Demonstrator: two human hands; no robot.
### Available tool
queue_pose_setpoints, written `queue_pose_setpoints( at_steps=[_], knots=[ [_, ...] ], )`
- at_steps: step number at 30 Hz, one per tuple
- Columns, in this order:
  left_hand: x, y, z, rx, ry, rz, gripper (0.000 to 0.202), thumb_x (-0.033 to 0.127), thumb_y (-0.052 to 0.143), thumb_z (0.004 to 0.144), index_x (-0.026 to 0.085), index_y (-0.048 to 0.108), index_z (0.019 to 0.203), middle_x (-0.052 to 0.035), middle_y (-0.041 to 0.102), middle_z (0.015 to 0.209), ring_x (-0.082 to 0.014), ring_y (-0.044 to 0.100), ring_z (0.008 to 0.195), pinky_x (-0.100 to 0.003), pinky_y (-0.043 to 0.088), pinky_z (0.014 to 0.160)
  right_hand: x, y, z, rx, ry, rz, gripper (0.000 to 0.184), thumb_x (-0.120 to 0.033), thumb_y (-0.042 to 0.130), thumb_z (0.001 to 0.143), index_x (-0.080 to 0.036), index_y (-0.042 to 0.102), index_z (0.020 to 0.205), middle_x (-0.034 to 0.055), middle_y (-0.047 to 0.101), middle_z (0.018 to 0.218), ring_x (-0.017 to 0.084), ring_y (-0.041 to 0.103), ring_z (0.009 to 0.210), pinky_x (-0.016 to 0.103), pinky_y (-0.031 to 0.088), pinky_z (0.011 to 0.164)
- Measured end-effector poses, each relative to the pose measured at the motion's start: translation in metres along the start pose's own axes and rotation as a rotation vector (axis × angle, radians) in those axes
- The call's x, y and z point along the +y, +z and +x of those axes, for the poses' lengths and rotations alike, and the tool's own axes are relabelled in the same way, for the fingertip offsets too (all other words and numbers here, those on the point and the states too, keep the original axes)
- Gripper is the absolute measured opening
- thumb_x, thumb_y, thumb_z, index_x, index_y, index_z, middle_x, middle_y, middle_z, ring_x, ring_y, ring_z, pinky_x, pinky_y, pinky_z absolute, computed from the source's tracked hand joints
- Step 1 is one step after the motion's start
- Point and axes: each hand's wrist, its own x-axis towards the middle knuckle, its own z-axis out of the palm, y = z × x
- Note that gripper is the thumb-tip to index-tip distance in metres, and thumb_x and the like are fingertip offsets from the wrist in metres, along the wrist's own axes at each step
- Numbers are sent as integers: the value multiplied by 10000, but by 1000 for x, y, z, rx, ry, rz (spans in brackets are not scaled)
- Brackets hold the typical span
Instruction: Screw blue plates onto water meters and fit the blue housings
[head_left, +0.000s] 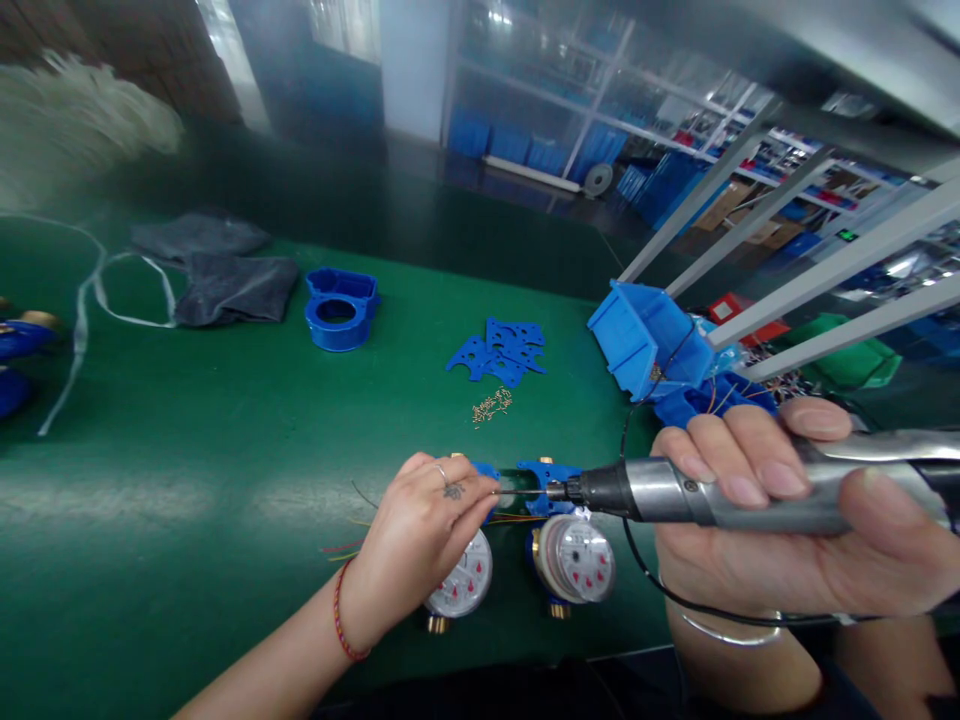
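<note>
My right hand (780, 520) is wrapped round a silver and black electric screwdriver (705, 492), held level with its thin bit pointing left. At the tip of that bit, the thumb and forefinger of my left hand (424, 515) are pinched together; whatever they hold is too small to make out. Below and partly behind the left hand is a round water meter (469, 580) with red pointers. A second water meter (577, 560) sits to its right, under the screwdriver. A blue plastic bracket (551, 480) lies behind it, and thin coloured wires run between the meters.
Small brass-coloured screws (492, 405) lie in a pile near several flat blue plates (501, 350). A blue ring-shaped housing (341, 310) and dark grey cloth (232, 275) are farther left. Blue bins (645, 335) and slanting metal posts (697, 200) stand at right. A black cable (637, 560) hangs below the screwdriver.
</note>
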Motion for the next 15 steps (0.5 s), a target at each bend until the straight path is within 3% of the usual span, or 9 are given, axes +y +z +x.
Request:
queue_pose_setpoints(
  at_steps=[7,9,12,15],
  knots=[
    [-4,0,2,-34,42,-2,156,198,456,947,181,610,942,-33,668,851,-178,612,733,-327,439,647,3,3,-1,5,-5,-18,211,-276,706,628,-183,619,797,-70,386,495,69,341,395,250,314,401],
    [-2,-3,0,-38,32,25,168,210,466,942,164,590,1045,-63,663,917,-196,609,794,-347,468,689,2,5,-2,8,0,-35,204,-278,721,622,-191,626,779,-69,387,486,72,342,392,251,319,398],
    [6,-8,-10,53,-16,34,274,224,493,922,114,523,1171,-118,644,1004,-224,589,906,-386,489,778,0,10,-2,19,23,-61,211,-280,757,598,-206,628,748,-69,402,477,77,353,391,250,328,388],
    [17,-3,-27,136,51,-7,154,194,523,883,140,577,1017,-82,659,905,-207,593,866,-379,495,795,3,17,1,-37,32,-89,214,-265,782,600,-207,622,729,-67,442,473,77,389,400,242,355,400]
  ],
)
